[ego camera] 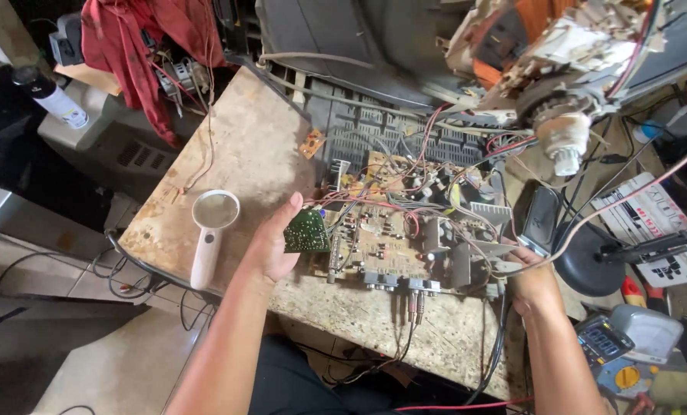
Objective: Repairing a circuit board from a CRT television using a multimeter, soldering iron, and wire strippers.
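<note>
My left hand (272, 244) holds a small green circuit board (307, 231) by its edge, just left of a large brown circuit board (385, 238) crowded with parts and red and grey wires. My right hand (529, 283) grips the right edge of that large board, next to a silver heat sink (488, 217). The board lies on a worn stone-like tabletop (243, 154).
A white magnifying glass (211, 230) lies left of my left hand. An opened tube television (466, 54) stands behind the board. A multimeter (628, 346) sits at lower right, a black round speaker (585, 261) beside it. A red cloth (139, 46) hangs at the back left.
</note>
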